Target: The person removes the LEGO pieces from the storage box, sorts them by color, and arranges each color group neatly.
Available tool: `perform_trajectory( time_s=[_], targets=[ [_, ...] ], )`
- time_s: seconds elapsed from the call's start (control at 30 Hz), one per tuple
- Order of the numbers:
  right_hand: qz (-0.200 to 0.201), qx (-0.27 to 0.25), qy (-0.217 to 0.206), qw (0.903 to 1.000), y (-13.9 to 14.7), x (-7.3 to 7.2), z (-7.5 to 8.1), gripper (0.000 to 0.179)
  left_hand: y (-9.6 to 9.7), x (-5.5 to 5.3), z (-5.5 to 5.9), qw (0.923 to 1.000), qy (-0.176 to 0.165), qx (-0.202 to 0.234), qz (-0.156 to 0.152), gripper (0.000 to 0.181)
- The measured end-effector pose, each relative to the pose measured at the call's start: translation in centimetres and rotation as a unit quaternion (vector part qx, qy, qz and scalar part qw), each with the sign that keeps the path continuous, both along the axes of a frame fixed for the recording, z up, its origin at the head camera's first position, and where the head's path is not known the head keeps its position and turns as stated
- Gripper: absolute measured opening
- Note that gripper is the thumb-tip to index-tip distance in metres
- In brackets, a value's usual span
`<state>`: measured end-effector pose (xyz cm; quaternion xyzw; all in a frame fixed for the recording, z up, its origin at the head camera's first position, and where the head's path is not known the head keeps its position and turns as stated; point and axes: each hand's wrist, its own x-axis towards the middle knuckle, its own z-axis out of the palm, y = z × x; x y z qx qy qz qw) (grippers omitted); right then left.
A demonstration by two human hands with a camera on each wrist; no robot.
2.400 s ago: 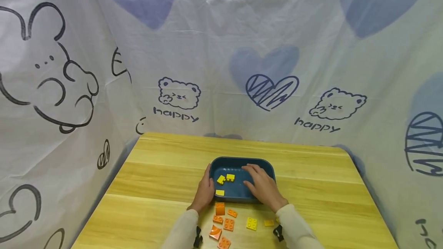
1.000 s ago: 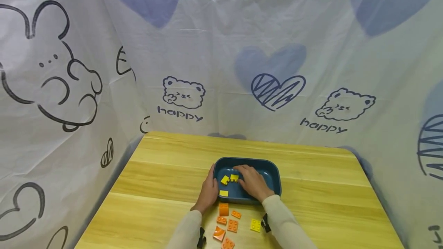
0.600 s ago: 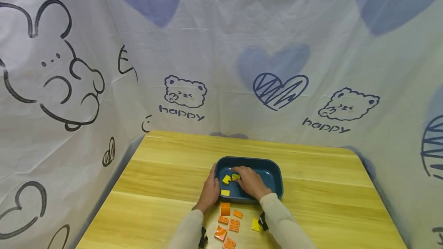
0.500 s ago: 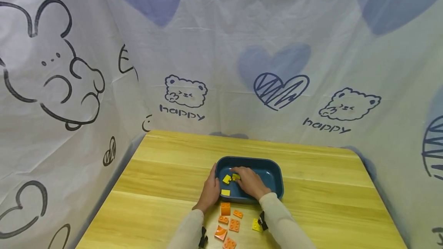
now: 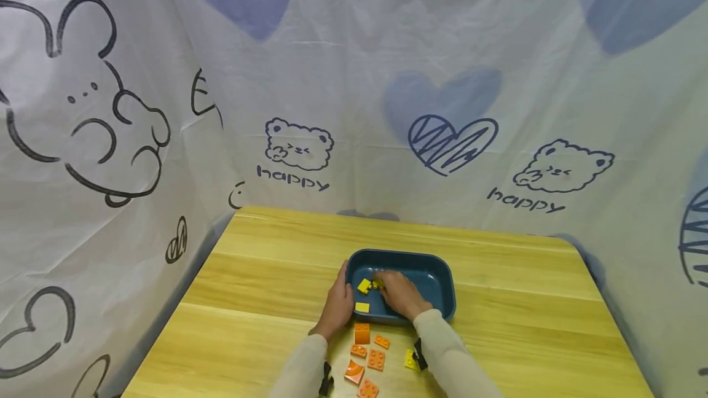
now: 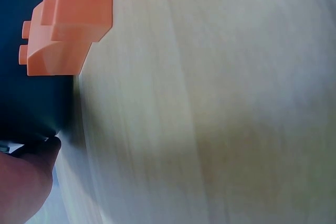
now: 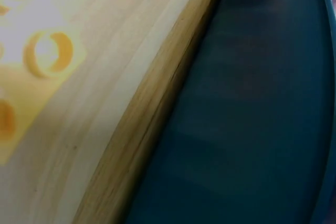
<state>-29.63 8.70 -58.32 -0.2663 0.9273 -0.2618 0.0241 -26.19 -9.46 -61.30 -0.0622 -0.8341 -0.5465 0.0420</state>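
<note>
A dark blue rectangular box [image 5: 431, 258] stands on the wooden table. My left hand [image 5: 335, 307] rests along its left wall, fingers stretched along the outside; in the left wrist view the thumb [image 6: 26, 184] lies at the box's corner. My right hand [image 5: 402, 293] reaches inside from the right and pinches a small yellow building brick [image 5: 378, 284], mostly hidden under the fingers. Beside that lies another yellow brick [image 5: 364, 286]. A third yellow brick [image 5: 362, 307] sits by the near wall of the box.
Several orange bricks [image 5: 376, 359] lie on the table [image 5: 249, 300] in front of the box, between the forearms. A yellow four-stud brick [image 5: 410, 359] is partly hidden by the right wrist strap. A printed cloth [image 5: 354, 78] hangs around the table.
My right hand has moved left inside the box and closed its fingers on the yellow brick. My left hand stays at the left wall. The head view has shifted slightly.
</note>
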Motion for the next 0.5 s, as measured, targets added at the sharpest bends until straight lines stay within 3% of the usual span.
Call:
perform_trajectory(
  time_s=[0.3,0.5],
  targets=[
    [-0.059,0.01,0.009,0.9982,-0.21,-0.13,-0.23,0.025,0.01,0.02,-0.09,1.0,-0.009,0.003,0.0,0.057],
    [-0.073,0.011,0.019,0.9971,-0.03,0.02,-0.4,0.018,-0.03,0.02,-0.08,1.0,-0.007,-0.003,0.001,0.057]
  ],
)
